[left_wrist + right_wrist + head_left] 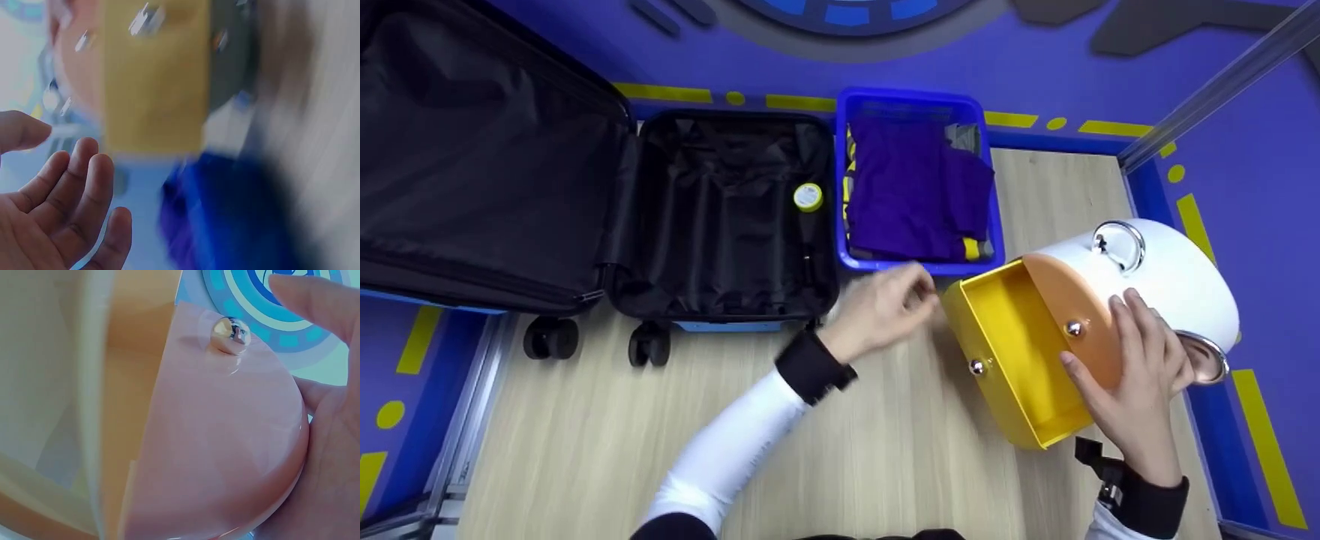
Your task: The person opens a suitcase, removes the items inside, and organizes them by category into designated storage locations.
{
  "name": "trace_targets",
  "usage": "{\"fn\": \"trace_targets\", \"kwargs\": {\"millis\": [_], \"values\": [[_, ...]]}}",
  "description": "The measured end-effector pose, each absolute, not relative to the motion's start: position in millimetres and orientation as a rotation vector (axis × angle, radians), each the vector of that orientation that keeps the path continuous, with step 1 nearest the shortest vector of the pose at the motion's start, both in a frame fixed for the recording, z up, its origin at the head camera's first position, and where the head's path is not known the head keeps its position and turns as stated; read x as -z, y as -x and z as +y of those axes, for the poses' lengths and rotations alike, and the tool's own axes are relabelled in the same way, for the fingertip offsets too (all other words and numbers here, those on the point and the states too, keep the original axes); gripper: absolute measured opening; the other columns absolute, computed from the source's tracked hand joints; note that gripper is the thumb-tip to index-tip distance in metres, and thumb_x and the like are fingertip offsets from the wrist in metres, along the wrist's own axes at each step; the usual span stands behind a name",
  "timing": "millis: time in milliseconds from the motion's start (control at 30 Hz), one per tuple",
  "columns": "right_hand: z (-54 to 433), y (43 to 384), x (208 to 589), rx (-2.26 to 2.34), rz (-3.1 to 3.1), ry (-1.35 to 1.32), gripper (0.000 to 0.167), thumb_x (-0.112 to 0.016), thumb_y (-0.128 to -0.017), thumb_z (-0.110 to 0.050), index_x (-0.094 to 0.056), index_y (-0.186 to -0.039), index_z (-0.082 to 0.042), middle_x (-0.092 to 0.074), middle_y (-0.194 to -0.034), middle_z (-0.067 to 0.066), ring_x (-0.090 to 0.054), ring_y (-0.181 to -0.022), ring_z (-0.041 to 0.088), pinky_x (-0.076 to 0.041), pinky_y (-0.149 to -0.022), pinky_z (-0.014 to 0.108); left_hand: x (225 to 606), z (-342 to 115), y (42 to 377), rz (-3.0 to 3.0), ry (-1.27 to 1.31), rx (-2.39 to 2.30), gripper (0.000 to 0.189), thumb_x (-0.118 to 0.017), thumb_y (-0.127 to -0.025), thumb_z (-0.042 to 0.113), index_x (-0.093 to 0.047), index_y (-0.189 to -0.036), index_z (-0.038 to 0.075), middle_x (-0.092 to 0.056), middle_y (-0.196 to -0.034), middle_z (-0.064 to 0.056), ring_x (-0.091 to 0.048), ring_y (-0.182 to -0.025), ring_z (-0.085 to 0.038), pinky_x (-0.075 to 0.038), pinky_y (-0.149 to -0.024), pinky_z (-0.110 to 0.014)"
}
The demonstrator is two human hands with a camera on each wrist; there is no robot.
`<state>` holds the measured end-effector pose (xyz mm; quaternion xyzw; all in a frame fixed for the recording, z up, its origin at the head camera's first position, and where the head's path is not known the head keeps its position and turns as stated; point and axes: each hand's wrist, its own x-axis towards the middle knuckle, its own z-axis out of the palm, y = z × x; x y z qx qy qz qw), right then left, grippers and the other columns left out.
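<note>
A white storage box (1181,274) with a rounded top and silver ring handles lies at the right. Its yellow drawer (1020,352) is pulled out below a peach-orange front panel (1069,296) with a silver knob (230,335). My right hand (1147,382) rests on the panel and the box's side, fingers spread. Just left of the drawer front is my left hand (881,311), loosely bent and holding nothing; the left wrist view shows its relaxed fingers (73,197) apart from the drawer.
An open black suitcase (720,247) lies at the left, with a small round yellow-rimmed tin (808,197) in it. Beside it stands a blue basket (997,225) holding folded purple clothing (900,187). Blue walls (780,67) border the wooden table (870,465).
</note>
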<state>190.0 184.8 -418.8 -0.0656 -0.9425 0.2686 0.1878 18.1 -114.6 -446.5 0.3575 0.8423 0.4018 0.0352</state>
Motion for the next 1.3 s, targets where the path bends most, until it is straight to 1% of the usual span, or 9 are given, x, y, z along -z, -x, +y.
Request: {"fn": "trace_targets", "kwargs": {"millis": [167,333,467,633,833,967,1100,1200,1300], "values": [[183.6,-190.1,418.1,-0.752,-2.651,0.184,0.087,-0.082,-0.081,-0.02,-0.044,-0.158,-0.013,-0.029,-0.169,0.008,-0.018,-0.145,0.048,0.002,-0.107,0.065,416.7,-146.3,35.8,2.768,-1.005,-1.201,0.016,-0.065,-0.097,0.029,-0.069,-0.105,0.015,-0.074,-0.094,-0.001,-0.07,-0.081,-0.015,-0.055,-0.065,-0.042],[183.3,-191.4,416.9,-0.747,-2.651,0.202,0.086,-0.083,-0.081,-0.022,-0.044,-0.158,-0.015,-0.029,-0.17,0.006,-0.017,-0.146,0.046,0.002,-0.108,0.063,401.4,-166.4,89.5,2.821,-0.828,-1.085,0.019,-0.064,-0.098,0.032,-0.068,-0.11,0.017,-0.074,-0.101,0.002,-0.07,-0.085,-0.02,-0.055,-0.071,-0.047],[184.0,-193.0,417.2,-0.737,-2.651,0.207,0.086,-0.083,-0.081,-0.022,-0.044,-0.158,-0.014,-0.029,-0.17,0.007,-0.017,-0.146,0.046,0.002,-0.108,0.063,411.5,-170.4,128.5,2.819,-0.71,-0.942,0.02,-0.063,-0.097,0.032,-0.067,-0.11,0.018,-0.071,-0.104,0.005,-0.07,-0.092,-0.026,-0.054,-0.077,-0.051],[184.8,-191.5,420.0,-0.726,-2.641,0.182,0.087,-0.083,-0.08,-0.019,-0.045,-0.157,-0.01,-0.031,-0.168,0.012,-0.019,-0.145,0.048,0.0,-0.107,0.066,444.0,-172.6,161.6,2.788,-0.632,-0.74,0.02,-0.063,-0.095,0.027,-0.064,-0.109,0.013,-0.063,-0.111,-0.004,-0.066,-0.104,-0.032,-0.052,-0.087,-0.055],[183.8,-190.6,418.9,-0.718,-2.641,0.181,0.087,-0.083,-0.08,-0.02,-0.045,-0.157,-0.01,-0.032,-0.167,0.012,-0.02,-0.145,0.048,-0.001,-0.107,0.067,485.7,-174.5,181.4,2.775,-0.509,-0.662,0.028,-0.063,-0.094,0.021,-0.063,-0.118,0.007,-0.057,-0.127,-0.012,-0.059,-0.121,-0.035,-0.049,-0.098,-0.056],[183.7,-192.1,418.4,-0.718,-2.644,0.181,0.086,-0.083,-0.08,-0.02,-0.045,-0.157,-0.011,-0.032,-0.167,0.012,-0.02,-0.145,0.048,0.0,-0.107,0.067,505.0,-174.8,183.7,2.735,-0.506,-0.577,0.048,-0.062,-0.093,0.017,-0.057,-0.14,0.007,-0.048,-0.15,-0.014,-0.048,-0.137,-0.038,-0.044,-0.107,-0.057],[184.8,-194.9,417.7,-0.71,-2.644,0.18,0.086,-0.082,-0.079,-0.02,-0.045,-0.157,-0.009,-0.032,-0.167,0.012,-0.02,-0.144,0.049,-0.001,-0.107,0.066,511.5,-172.9,176.3,2.603,-0.573,-0.485,0.071,-0.06,-0.092,0.015,-0.04,-0.159,0.01,-0.028,-0.169,-0.01,-0.03,-0.152,-0.039,-0.031,-0.118,-0.058],[185.8,-195.7,417.1,-0.705,-2.648,0.184,0.086,-0.082,-0.08,-0.021,-0.045,-0.157,-0.01,-0.032,-0.168,0.012,-0.02,-0.144,0.049,-0.001,-0.107,0.066,513.5,-170.8,169.9,2.552,-0.602,-0.409,0.075,-0.058,-0.091,0.013,-0.035,-0.163,0.011,-0.022,-0.172,-0.008,-0.026,-0.153,-0.04,-0.024,-0.122,-0.057],[187.4,-195.5,416.7,-0.701,-2.647,0.185,0.086,-0.081,-0.08,-0.021,-0.045,-0.157,-0.01,-0.032,-0.168,0.012,-0.02,-0.144,0.049,-0.001,-0.107,0.065,519.1,-167.0,168.0,2.574,-0.603,-0.342,0.067,-0.057,-0.096,0.013,-0.04,-0.161,0.012,-0.029,-0.169,-0.01,-0.032,-0.149,-0.04,-0.026,-0.12,-0.056]]}}
